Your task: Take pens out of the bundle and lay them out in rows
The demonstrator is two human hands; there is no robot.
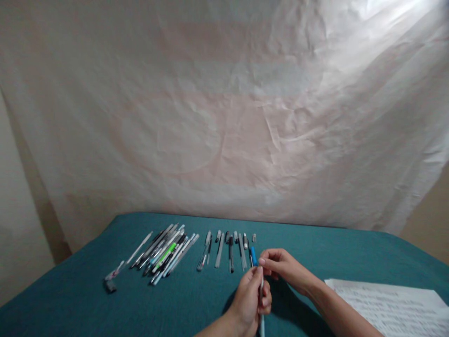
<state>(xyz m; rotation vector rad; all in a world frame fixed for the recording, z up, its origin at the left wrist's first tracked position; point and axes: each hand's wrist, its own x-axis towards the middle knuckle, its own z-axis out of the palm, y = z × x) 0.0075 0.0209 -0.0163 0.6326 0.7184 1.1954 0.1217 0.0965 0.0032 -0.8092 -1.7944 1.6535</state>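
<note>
Pen, within your left hand, whose fingers wrap its barrel; probably light, stiff and smooth, best held mid-barrel. Your right hand bunches its fingertips by the far end; their grip cannot be told. Beyond, loose pens; leftward, a pile.

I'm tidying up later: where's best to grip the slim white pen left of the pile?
Probably mid-barrel on the slim white pen, pinched across its width from above and slightly left: it lies slanted, with green cloth along its left, while the pile of pens crowds its right.
</note>
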